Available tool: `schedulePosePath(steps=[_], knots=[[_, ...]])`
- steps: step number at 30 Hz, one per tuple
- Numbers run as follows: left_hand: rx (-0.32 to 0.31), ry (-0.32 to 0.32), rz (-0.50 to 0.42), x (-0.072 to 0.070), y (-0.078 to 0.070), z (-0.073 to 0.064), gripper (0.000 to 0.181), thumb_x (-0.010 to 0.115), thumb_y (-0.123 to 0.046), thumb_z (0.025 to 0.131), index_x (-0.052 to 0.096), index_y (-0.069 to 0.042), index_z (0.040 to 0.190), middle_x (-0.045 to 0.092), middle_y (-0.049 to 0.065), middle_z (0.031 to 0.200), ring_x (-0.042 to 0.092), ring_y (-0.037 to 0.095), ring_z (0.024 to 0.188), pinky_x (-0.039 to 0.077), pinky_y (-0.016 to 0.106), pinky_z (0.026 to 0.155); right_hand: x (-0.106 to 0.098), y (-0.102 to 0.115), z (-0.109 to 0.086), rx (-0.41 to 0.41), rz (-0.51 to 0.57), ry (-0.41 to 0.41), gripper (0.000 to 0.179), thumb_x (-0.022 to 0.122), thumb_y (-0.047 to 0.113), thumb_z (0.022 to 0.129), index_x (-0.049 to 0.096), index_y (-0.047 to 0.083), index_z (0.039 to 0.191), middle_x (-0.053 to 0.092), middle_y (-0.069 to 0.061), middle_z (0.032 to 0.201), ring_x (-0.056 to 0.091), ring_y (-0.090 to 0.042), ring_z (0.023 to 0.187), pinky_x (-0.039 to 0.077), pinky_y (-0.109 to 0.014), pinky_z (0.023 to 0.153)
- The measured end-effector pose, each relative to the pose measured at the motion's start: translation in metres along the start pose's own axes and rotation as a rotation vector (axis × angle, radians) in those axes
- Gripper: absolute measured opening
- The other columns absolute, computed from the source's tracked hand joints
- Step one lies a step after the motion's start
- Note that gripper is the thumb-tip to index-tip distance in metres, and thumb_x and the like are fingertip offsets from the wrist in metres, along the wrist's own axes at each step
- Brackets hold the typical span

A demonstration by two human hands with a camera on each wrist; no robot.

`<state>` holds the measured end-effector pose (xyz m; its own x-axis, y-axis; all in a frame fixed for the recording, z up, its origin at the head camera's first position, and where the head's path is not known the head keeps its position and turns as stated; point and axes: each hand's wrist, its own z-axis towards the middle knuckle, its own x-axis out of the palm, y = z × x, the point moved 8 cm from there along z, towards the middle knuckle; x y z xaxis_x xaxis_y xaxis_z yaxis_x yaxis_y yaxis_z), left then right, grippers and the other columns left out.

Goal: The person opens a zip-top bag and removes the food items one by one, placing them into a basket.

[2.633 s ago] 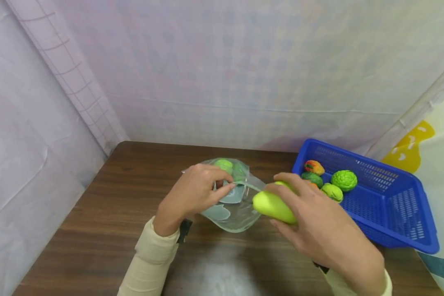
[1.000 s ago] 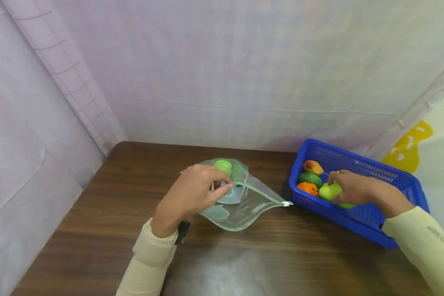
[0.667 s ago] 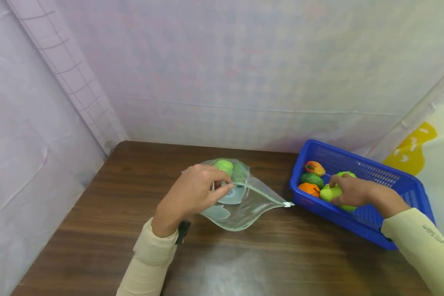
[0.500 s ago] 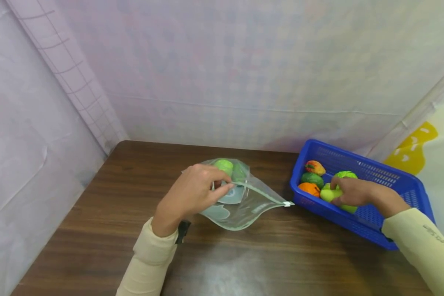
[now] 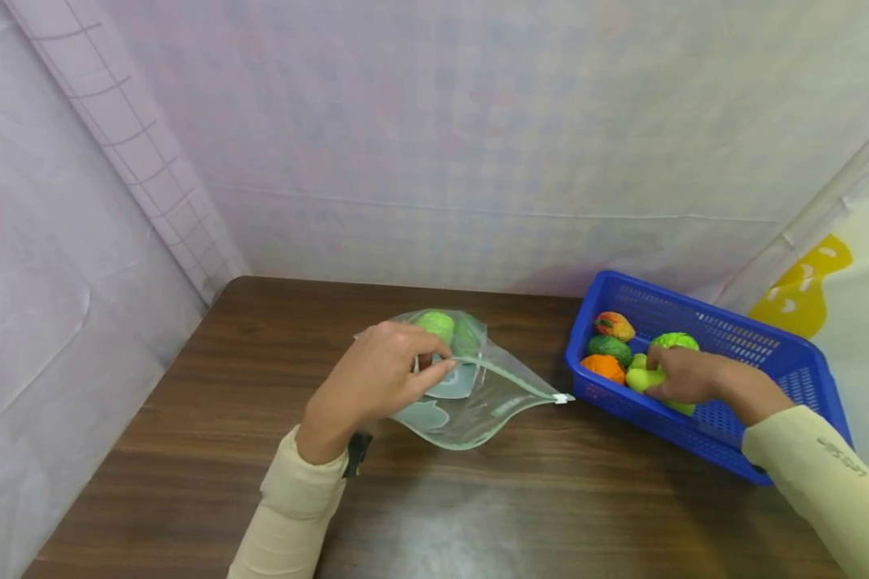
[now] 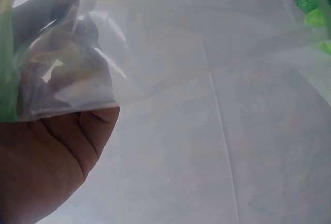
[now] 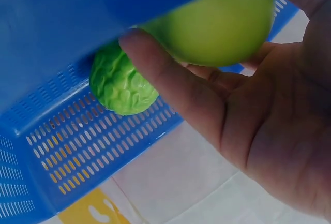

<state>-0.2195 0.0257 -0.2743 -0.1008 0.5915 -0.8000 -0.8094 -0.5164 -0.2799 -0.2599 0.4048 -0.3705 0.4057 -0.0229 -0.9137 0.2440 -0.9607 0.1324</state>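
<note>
My left hand [image 5: 376, 370] pinches the upper edge of a clear slider zip bag [image 5: 510, 402] lying on the table, its mouth gaping toward me. Inside the bag are a light green cabbage [image 5: 437, 323] and a darker green piece [image 5: 467, 336]. A white slider [image 5: 562, 399] sits at the bag's right corner. My right hand [image 5: 684, 376] is down in the blue basket [image 5: 804, 354], thumb and fingers around a smooth yellow-green fruit [image 7: 222, 27]. In the right wrist view a bumpy green cabbage [image 7: 121, 81] lies beyond the thumb.
At the basket's left end lie a red-orange piece [image 5: 614, 325], a dark green one [image 5: 609, 350], an orange one [image 5: 603, 368] and a light green one [image 5: 643, 379]. The wooden table [image 5: 261, 322] meets a pale cloth wall [image 5: 434, 161] behind.
From near the bag's mouth, my right hand has moved right with the yellow-green fruit and down into the basket, staying there lately. My left hand keeps its pinch on the bag.
</note>
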Motion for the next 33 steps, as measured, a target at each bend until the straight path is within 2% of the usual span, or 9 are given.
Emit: schedulePosePath(steps=[1,4,8,13,22,27,29,33], knots=[[-0.001,0.001,0.0,0.0,0.0,0.0,0.01,0.07,-0.021,0.093,0.079,-0.018,0.09,0.065,-0.013,0.07,0.052,-0.001,0.061,0.042,0.017,0.055,0.0,0.0,0.0,0.0,-0.002,-0.002,0.047,0.07,0.031,0.091,0.057,-0.007,0.114,0.064,-0.024,0.106,0.062,-0.037,0.098,0.051,-0.053,0.085],[-0.004,0.004,-0.003,0.001,0.0,0.0,0.01,0.07,-0.022,0.094,0.079,-0.018,0.09,0.065,-0.012,0.071,0.052,-0.001,0.06,0.042,0.017,0.055,0.004,-0.002,-0.001,0.029,0.056,0.031,0.048,0.067,0.03,0.093,0.053,-0.009,0.119,0.059,-0.03,0.111,0.062,-0.029,0.081,0.055,-0.045,0.069],[-0.004,0.005,-0.003,0.001,0.0,0.0,0.01,0.07,-0.022,0.094,0.079,-0.018,0.091,0.065,-0.012,0.071,0.052,-0.001,0.06,0.043,0.017,0.055,0.009,-0.006,-0.003,0.071,0.121,0.074,0.053,0.064,0.029,0.097,0.048,-0.011,0.127,0.048,-0.042,0.121,0.059,-0.021,0.067,0.054,-0.035,0.052],[-0.011,0.009,-0.008,0.001,0.0,0.001,0.01,0.07,-0.021,0.094,0.08,-0.018,0.091,0.066,-0.012,0.072,0.052,-0.001,0.06,0.043,0.017,0.054,0.011,-0.008,-0.003,0.089,0.121,0.092,0.057,0.062,0.031,0.097,0.046,-0.013,0.131,0.047,-0.044,0.128,0.06,-0.02,0.067,0.054,-0.034,0.05],[-0.023,0.016,-0.018,0.0,0.0,0.0,0.01,0.071,-0.021,0.094,0.08,-0.017,0.092,0.067,-0.011,0.073,0.052,-0.001,0.061,0.043,0.017,0.055,0.012,-0.01,-0.004,0.099,0.133,0.103,0.058,0.063,0.031,0.096,0.045,-0.012,0.132,0.048,-0.042,0.127,0.06,-0.02,0.066,0.055,-0.034,0.049],[-0.021,0.013,-0.025,-0.001,-0.001,0.001,0.009,0.071,-0.021,0.093,0.08,-0.017,0.092,0.066,-0.011,0.073,0.051,-0.001,0.06,0.043,0.018,0.054,0.01,-0.013,-0.005,0.112,0.127,0.087,0.061,0.063,0.034,0.096,0.045,-0.012,0.132,0.054,-0.036,0.12,0.06,-0.021,0.061,0.054,-0.034,0.049],[-0.018,0.011,-0.027,-0.002,-0.001,0.001,0.009,0.071,-0.021,0.093,0.079,-0.017,0.092,0.066,-0.011,0.072,0.05,-0.001,0.06,0.042,0.018,0.054,0.007,-0.013,-0.007,0.11,0.106,0.082,0.063,0.063,0.036,0.097,0.046,-0.013,0.132,0.056,-0.035,0.119,0.06,-0.021,0.063,0.053,-0.036,0.052],[-0.016,0.005,-0.023,-0.002,-0.001,0.001,0.009,0.071,-0.02,0.093,0.079,-0.017,0.091,0.065,-0.011,0.072,0.05,0.0,0.059,0.042,0.018,0.054,-0.004,-0.009,-0.009,0.066,-0.014,0.007,0.059,0.066,0.038,0.095,0.054,-0.011,0.125,0.062,-0.034,0.117,0.066,-0.035,0.084,0.056,-0.051,0.074]])
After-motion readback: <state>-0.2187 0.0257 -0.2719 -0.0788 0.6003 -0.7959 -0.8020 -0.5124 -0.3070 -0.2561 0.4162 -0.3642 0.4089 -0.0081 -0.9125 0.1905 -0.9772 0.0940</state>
